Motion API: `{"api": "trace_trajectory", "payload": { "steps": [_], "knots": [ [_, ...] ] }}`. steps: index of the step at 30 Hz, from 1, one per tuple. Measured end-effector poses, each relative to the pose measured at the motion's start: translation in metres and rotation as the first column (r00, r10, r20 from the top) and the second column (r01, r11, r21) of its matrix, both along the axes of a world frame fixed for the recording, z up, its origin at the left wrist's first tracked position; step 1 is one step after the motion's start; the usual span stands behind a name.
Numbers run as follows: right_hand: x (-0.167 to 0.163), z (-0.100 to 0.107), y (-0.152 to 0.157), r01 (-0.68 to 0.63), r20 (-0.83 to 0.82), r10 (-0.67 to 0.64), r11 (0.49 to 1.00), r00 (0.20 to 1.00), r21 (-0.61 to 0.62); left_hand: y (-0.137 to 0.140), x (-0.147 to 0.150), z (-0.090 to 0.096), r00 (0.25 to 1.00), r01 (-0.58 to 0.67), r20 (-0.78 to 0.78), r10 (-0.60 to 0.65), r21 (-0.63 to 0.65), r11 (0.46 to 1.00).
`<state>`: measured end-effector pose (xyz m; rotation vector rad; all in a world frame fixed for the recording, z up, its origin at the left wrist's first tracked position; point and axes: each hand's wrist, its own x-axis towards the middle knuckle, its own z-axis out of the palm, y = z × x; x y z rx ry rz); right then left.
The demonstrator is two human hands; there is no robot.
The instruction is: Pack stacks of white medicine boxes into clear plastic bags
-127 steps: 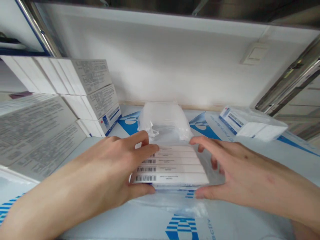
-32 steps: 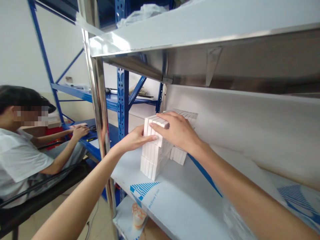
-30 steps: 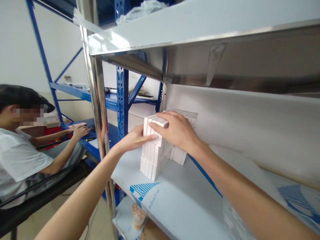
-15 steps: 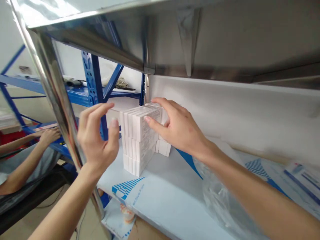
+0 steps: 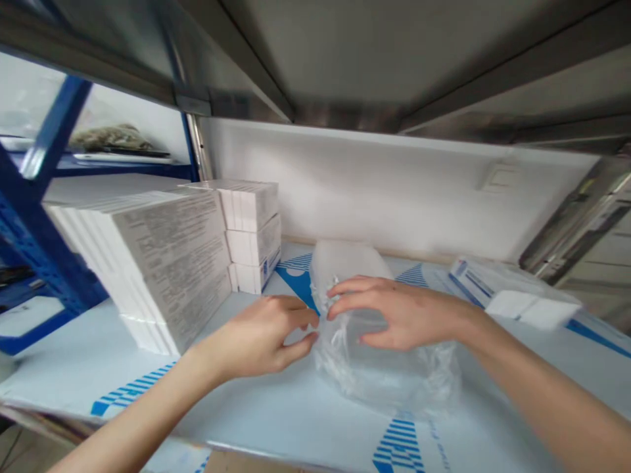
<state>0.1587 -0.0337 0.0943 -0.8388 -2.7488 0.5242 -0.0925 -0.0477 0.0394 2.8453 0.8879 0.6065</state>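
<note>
Clear plastic bags (image 5: 389,378) lie crumpled on the shelf in front of me. Over their left edge hovers my left hand (image 5: 269,335), thumb and fingers apart with nothing between them. My right hand (image 5: 399,312) is above the bags, its fingers curved and spread; whether the fingertips touch the plastic I cannot tell. Left of my hands, flat white boxes (image 5: 172,263) with printed sides stand stacked in a block. Behind them rises a second stack of white boxes (image 5: 254,226) in several layers.
The shelf (image 5: 256,420) is covered in pale film with blue print. At the right lie wrapped white boxes (image 5: 513,295). A metal shelf (image 5: 369,66) hangs low overhead, and a blue rack post (image 5: 44,243) stands at the left.
My view has swung right. Both hands have left the stack of white boxes and come over to the plastic bags. The person at the left is out of view.
</note>
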Motion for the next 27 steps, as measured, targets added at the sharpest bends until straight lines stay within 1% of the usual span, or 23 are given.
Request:
{"api": "trace_trajectory", "payload": {
  "steps": [2,4,6,7,9,11,12,13,16,18,21,24,26,27],
  "knots": [
    [0.014,-0.01,-0.003,0.068,-0.035,-0.067,0.997,0.997,0.029,0.011,0.018,-0.004,0.998,0.057,0.036,-0.054,-0.076,0.995],
    [0.028,-0.018,-0.003,0.128,-0.068,-0.125,0.99,0.99,0.05,0.021,0.034,-0.003,0.989,0.108,0.111,-0.095,-0.123,0.986],
    [0.041,-0.022,-0.001,0.183,-0.116,-0.179,0.983,0.977,0.029,0.03,0.049,0.002,0.974,0.164,0.189,-0.128,-0.19,0.968],
    [0.048,-0.024,0.001,0.216,-0.152,-0.214,0.976,0.965,0.001,0.034,0.055,0.004,0.964,0.202,0.22,-0.15,-0.24,0.949],
    [0.06,-0.027,0.004,0.292,-0.259,-0.304,0.953,0.917,-0.084,0.042,0.066,0.005,0.941,0.302,0.261,-0.216,-0.353,0.885],
    [0.07,-0.031,0.008,0.355,-0.379,-0.405,0.914,0.832,-0.198,0.046,0.075,0.001,0.914,0.377,0.312,-0.258,-0.419,0.826],
    [0.074,-0.034,0.01,0.38,-0.434,-0.453,0.891,0.779,-0.249,0.047,0.079,-0.003,0.903,0.393,0.346,-0.254,-0.429,0.813],
    [0.077,-0.037,0.012,0.4,-0.483,-0.494,0.869,0.723,-0.291,0.047,0.083,-0.008,0.894,0.397,0.382,-0.235,-0.428,0.812],
    [0.082,-0.05,0.019,0.464,-0.599,-0.587,0.806,0.544,-0.368,0.041,0.094,-0.024,0.868,0.364,0.475,-0.141,-0.417,0.833],
    [0.084,-0.061,0.024,0.49,-0.639,-0.631,0.765,0.44,-0.418,0.036,0.097,-0.032,0.853,0.357,0.51,-0.113,-0.411,0.839],
    [0.085,-0.073,0.027,0.479,-0.649,-0.674,0.726,0.352,-0.494,0.029,0.098,-0.041,0.829,0.367,0.549,-0.105,-0.393,0.843],
    [0.086,-0.076,0.026,0.419,-0.668,-0.694,0.708,0.267,-0.568,0.025,0.095,-0.046,0.817,0.314,0.57,-0.088,-0.311,0.897],
    [0.086,-0.075,0.024,0.384,-0.687,-0.695,0.706,0.212,-0.595,0.025,0.094,-0.046,0.838,0.263,0.538,-0.096,-0.243,0.934],
    [0.086,-0.075,0.024,0.376,-0.696,-0.69,0.709,0.198,-0.596,0.025,0.094,-0.047,0.856,0.247,0.506,-0.107,-0.218,0.944]
  ]
}}
